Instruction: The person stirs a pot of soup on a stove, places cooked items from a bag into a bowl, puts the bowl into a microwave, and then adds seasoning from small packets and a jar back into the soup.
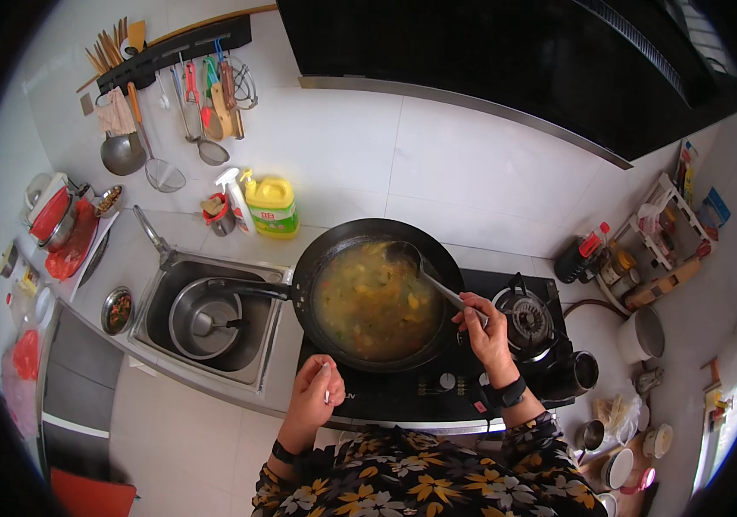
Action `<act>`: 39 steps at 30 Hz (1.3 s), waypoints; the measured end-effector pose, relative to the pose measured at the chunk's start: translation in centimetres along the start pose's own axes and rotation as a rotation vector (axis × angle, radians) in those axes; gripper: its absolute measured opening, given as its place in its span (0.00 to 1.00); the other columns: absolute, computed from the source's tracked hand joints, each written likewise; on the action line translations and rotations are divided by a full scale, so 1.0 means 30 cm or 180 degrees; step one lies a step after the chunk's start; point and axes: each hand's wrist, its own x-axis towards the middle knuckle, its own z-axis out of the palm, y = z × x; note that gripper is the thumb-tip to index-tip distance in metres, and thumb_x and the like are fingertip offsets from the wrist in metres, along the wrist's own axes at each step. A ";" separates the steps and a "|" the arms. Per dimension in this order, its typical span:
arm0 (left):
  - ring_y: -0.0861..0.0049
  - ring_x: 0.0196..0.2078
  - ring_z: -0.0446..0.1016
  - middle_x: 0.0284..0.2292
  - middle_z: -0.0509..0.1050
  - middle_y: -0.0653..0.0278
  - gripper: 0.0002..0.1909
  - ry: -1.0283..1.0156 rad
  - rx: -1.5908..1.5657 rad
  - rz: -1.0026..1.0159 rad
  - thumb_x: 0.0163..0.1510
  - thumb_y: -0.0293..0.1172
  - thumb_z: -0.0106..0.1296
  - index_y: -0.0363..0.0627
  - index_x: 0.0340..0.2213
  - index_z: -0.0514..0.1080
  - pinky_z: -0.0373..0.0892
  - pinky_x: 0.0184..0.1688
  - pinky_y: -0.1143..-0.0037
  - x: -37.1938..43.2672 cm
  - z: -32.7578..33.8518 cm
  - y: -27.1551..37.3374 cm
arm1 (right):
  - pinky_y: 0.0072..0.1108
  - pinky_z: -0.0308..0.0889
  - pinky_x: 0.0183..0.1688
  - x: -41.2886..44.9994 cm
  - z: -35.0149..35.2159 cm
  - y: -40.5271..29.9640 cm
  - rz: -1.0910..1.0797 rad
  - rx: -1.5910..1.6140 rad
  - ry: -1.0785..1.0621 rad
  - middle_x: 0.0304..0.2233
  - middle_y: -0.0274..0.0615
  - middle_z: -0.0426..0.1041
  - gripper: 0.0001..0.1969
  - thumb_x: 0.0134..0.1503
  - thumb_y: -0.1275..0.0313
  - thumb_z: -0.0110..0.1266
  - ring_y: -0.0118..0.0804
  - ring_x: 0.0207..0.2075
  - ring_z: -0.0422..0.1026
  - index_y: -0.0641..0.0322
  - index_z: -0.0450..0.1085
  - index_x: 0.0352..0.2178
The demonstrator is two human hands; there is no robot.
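A black wok (307,258) sits on the gas hob (375,397), its long handle reaching left over the sink. Cloudy yellowish soup (368,310) with bits of egg-like yellow, green and red fills much of it. My right hand (486,329) grips the handle of a metal ladle (439,291), whose bowl dips into the soup near the wok's far side. In front of the wok, my left hand (317,386) is closed around a small, thin white object (326,393); most of it is hidden by my fingers.
Left of the wok, a steel basin (178,323) stands in the sink (265,349) below the faucet (155,236). A bowl of chopped food (117,310) sits beside it. A yellow detergent jug (271,210) stands by the wall. At right are a bare burner (530,315) and sauce bottles (582,255).
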 end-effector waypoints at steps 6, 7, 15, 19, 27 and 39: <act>0.88 0.15 0.54 0.15 0.56 0.72 0.06 -0.0226 0.0060 -0.0359 0.55 0.31 0.38 0.44 0.27 0.61 0.52 0.17 0.86 -0.023 -0.047 -0.008 | 0.16 0.65 0.26 -0.033 0.100 0.004 0.0082 0.0117 0.0046 0.38 0.47 0.66 0.07 0.51 0.78 0.41 0.28 0.26 0.70 0.72 0.63 0.32; 0.88 0.15 0.54 0.15 0.56 0.72 0.05 -0.0275 0.0111 -0.0461 0.55 0.31 0.38 0.44 0.27 0.61 0.52 0.17 0.86 -0.023 -0.058 -0.009 | 0.16 0.65 0.27 -0.041 0.111 -0.002 0.0077 0.0171 0.0056 0.38 0.48 0.66 0.08 0.51 0.78 0.41 0.28 0.27 0.70 0.72 0.63 0.33; 0.89 0.15 0.52 0.15 0.55 0.73 0.07 -0.1111 0.0483 -0.1133 0.55 0.31 0.37 0.41 0.27 0.60 0.51 0.17 0.86 0.009 -0.146 -0.088 | 0.17 0.67 0.30 -0.164 0.154 -0.160 0.0470 0.0304 -0.0133 0.38 0.48 0.66 0.08 0.53 0.76 0.41 0.31 0.28 0.70 0.72 0.63 0.31; 0.89 0.16 0.52 0.16 0.56 0.73 0.08 -0.1406 0.0627 -0.1656 0.56 0.32 0.37 0.40 0.28 0.60 0.51 0.17 0.85 0.028 -0.173 -0.151 | 0.18 0.67 0.30 -0.239 0.123 -0.251 0.0497 -0.0069 -0.0541 0.39 0.49 0.65 0.07 0.53 0.76 0.41 0.31 0.30 0.71 0.71 0.63 0.32; 0.89 0.17 0.55 0.17 0.59 0.72 0.10 -0.1558 0.1052 -0.1619 0.55 0.35 0.40 0.40 0.28 0.61 0.54 0.19 0.85 0.026 -0.146 -0.235 | 0.19 0.68 0.30 -0.326 -0.004 -0.366 -0.0172 -0.1249 -0.0552 0.39 0.54 0.65 0.06 0.46 0.85 0.43 0.36 0.28 0.72 0.71 0.62 0.29; 0.90 0.16 0.55 0.17 0.60 0.73 0.09 -0.1155 0.1385 -0.1521 0.54 0.34 0.40 0.40 0.27 0.62 0.54 0.17 0.86 -0.081 -0.030 -0.378 | 0.17 0.68 0.29 -0.157 -0.040 0.031 0.0841 0.1099 0.0856 0.26 0.46 0.70 0.14 0.54 0.69 0.40 0.32 0.26 0.71 0.73 0.63 0.35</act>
